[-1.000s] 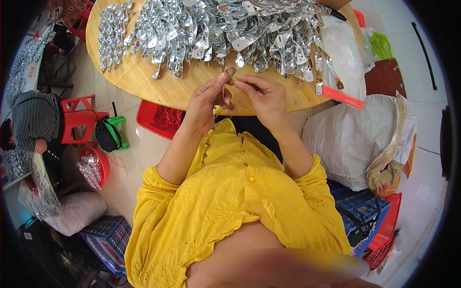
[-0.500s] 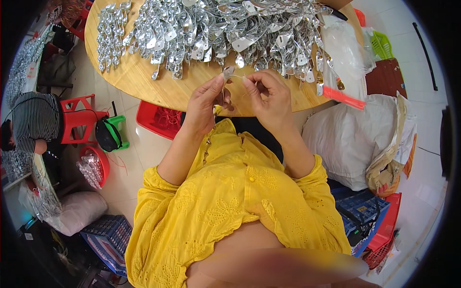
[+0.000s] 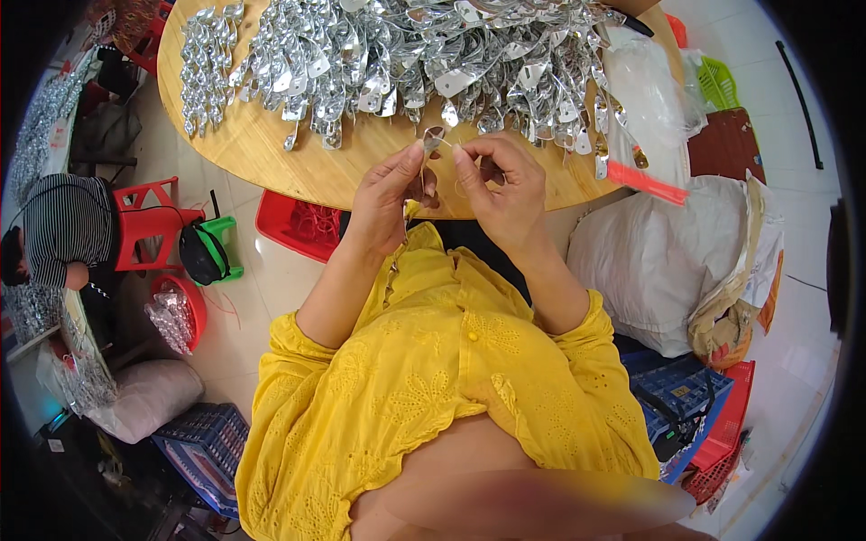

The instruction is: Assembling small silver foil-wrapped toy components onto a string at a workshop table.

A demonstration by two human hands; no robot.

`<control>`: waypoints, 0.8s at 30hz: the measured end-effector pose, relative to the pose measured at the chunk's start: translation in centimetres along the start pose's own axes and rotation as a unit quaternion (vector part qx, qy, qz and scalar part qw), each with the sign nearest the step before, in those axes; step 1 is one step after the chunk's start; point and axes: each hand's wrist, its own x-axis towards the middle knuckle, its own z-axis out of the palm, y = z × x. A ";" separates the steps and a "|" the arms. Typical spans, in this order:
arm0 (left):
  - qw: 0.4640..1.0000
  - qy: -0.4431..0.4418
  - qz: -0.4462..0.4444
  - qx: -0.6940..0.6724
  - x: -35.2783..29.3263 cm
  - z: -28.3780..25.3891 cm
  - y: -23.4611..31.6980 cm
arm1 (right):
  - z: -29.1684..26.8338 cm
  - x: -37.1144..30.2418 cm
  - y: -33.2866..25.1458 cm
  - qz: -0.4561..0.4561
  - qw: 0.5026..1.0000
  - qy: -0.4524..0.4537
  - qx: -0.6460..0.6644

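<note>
My left hand (image 3: 386,200) and my right hand (image 3: 502,186) are raised together over the near edge of the round wooden table (image 3: 271,158). Between their fingertips they pinch one small silver metal piece (image 3: 434,138) with a thin thread or wire hanging from it. Just beyond the hands lies a big heap of similar shiny silver pieces (image 3: 397,54) spread over the table. My yellow sleeves come up from the lower edge.
A clear plastic bag (image 3: 645,99) and a red strip (image 3: 646,183) lie on the table's right side. A white sack (image 3: 649,261), blue crates (image 3: 677,397) and red baskets stand at the right. A person in a striped top (image 3: 63,230) sits at left near a red stool (image 3: 144,221).
Both hands have lifted slightly toward the heap, bringing the silver piece higher; the fingers have shifted their pinch on it.
</note>
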 end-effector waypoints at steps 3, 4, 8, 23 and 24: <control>1.000 -0.002 -0.002 -0.003 0.0 -0.1 -0.1 | 0.1 0.0 0.1 -0.011 1.000 0.000 -0.003; 1.000 -0.004 -0.001 -0.002 0.0 -0.1 -0.1 | 0.2 0.0 0.2 -0.017 1.000 0.000 -0.003; 1.000 -0.010 0.001 -0.001 -0.1 0.1 0.0 | 0.3 0.0 0.0 -0.015 1.000 -0.007 -0.002; 0.999 0.016 -0.027 0.007 -0.6 0.6 -0.5 | -0.7 0.6 1.0 0.106 0.963 -0.109 0.225; 0.999 0.016 -0.027 0.006 -0.5 0.5 -0.7 | -0.7 0.6 1.0 0.119 0.961 -0.108 0.227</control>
